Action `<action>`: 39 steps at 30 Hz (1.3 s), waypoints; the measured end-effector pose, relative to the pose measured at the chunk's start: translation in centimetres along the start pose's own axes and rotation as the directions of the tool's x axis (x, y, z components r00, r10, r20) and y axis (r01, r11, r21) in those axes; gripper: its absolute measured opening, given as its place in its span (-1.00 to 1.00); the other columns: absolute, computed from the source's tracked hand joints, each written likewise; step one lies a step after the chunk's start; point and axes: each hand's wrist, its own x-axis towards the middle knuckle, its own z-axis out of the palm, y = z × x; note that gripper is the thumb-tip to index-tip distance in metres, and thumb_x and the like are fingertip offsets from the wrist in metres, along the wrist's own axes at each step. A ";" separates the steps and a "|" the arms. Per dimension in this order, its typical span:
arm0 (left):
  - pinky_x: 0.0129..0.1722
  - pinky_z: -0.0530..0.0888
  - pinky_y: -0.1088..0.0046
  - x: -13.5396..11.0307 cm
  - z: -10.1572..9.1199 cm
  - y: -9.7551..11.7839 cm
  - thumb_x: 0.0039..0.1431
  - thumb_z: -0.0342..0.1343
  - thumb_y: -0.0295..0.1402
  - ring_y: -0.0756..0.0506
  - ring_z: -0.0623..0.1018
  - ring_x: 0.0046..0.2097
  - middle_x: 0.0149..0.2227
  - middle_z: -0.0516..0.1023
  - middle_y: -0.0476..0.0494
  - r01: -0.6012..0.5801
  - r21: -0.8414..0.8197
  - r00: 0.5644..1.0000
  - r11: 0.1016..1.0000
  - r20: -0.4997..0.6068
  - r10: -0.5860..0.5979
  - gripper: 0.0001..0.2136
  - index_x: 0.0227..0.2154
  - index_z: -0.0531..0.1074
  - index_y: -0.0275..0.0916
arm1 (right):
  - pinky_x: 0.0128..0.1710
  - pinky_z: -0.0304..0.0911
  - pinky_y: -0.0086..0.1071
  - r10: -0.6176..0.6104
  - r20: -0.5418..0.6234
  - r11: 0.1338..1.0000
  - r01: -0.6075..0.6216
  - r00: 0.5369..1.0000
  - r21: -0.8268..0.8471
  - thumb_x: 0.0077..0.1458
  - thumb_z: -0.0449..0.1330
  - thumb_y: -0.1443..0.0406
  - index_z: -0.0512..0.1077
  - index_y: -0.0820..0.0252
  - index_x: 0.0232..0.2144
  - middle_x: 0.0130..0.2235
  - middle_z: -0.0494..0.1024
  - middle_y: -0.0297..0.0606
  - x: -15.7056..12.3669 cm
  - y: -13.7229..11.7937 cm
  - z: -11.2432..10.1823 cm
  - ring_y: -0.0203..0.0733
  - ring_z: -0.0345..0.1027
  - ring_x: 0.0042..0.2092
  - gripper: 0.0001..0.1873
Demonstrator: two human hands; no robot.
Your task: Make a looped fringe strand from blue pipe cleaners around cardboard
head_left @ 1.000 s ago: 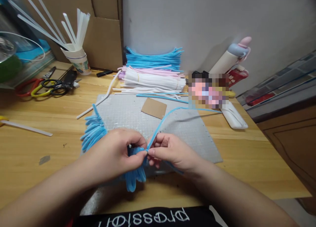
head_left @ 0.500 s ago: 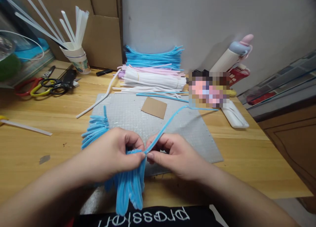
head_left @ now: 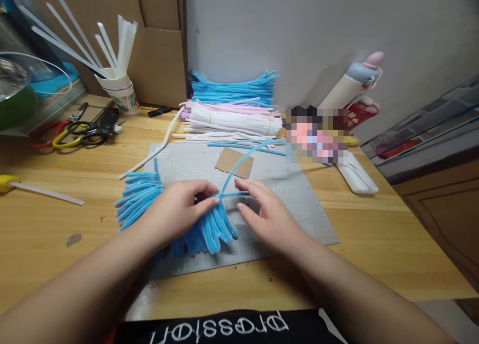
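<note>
A fringe of looped blue pipe cleaners [head_left: 213, 229] lies over the grey cutting mat [head_left: 299, 204]. My left hand [head_left: 187, 202] pinches its top edge near the right end, thumb and fingertips pressed together. From that pinch one loose blue strand [head_left: 239, 162] arcs up and to the right, and a second strand runs right toward my other hand. The fringe's left end [head_left: 138, 197] spreads out beyond my left wrist. My right hand [head_left: 264, 209] is just right of the pinch, thumb and fingers apart, with the second strand passing behind its fingers.
A small cardboard piece [head_left: 234, 163] lies on the mat. Behind it are bundles of white [head_left: 235, 120] and blue pipe cleaners [head_left: 232, 90]. Scissors [head_left: 84, 129] and a cup of white sticks [head_left: 119, 92] stand at left; a bottle [head_left: 342, 89] leans at right.
The fringe has risen away from me and now rests over the mat. My right hand has let go of the strand and opened, moving slightly right and up.
</note>
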 end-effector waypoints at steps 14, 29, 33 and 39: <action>0.24 0.09 -0.04 -4.4 1.9 -2.7 0.18 -0.13 0.16 -0.29 0.12 0.32 0.34 0.03 -0.12 -0.495 0.424 0.860 0.759 0.366 0.356 -0.30 0.31 -0.07 0.01 | -0.05 0.25 -0.19 0.132 0.407 0.979 -0.056 0.904 -0.195 0.11 0.17 0.31 0.33 0.21 -0.04 -0.05 0.46 -0.09 -2.7 -1.9 -0.1 -0.08 0.34 -0.05 -0.66; 0.30 -0.01 0.03 -4.6 -1.4 -2.9 0.30 -0.13 -0.10 -0.18 0.18 0.30 0.29 0.21 -0.08 -0.372 0.295 0.928 0.880 0.117 0.354 -0.52 0.25 0.07 -0.03 | -0.29 0.22 -0.36 0.165 0.356 0.986 -0.141 0.920 -0.094 0.22 0.08 0.25 0.39 0.17 -0.18 -0.31 0.49 -0.27 -0.8 -0.8 -0.9 -0.24 0.34 -0.29 -0.83; 0.14 0.27 0.06 -2.0 -5.0 -5.8 0.18 -0.02 -0.06 -0.32 0.36 0.15 0.12 0.39 -0.35 0.105 0.367 0.973 0.924 -0.228 -0.020 -0.46 0.12 0.28 -0.32 | -0.05 0.17 -0.24 0.005 0.147 0.969 0.031 0.989 -0.246 0.16 0.12 0.40 0.40 0.19 -0.18 -0.13 0.45 -0.17 0.4 1.3 -0.7 -0.14 0.29 -0.07 -0.84; 0.00 0.37 0.13 -0.4 -5.7 -7.9 0.07 0.03 -0.02 -0.31 0.48 -0.04 -0.07 0.51 -0.27 0.223 0.319 0.975 0.921 -0.055 -0.217 -0.51 -0.07 0.40 -0.28 | -0.12 0.14 -0.25 -0.013 0.203 0.932 0.085 0.979 -0.351 0.11 0.19 0.41 0.39 0.18 -0.38 -0.25 0.47 -0.24 1.7 3.3 -0.4 -0.15 0.28 -0.15 -0.95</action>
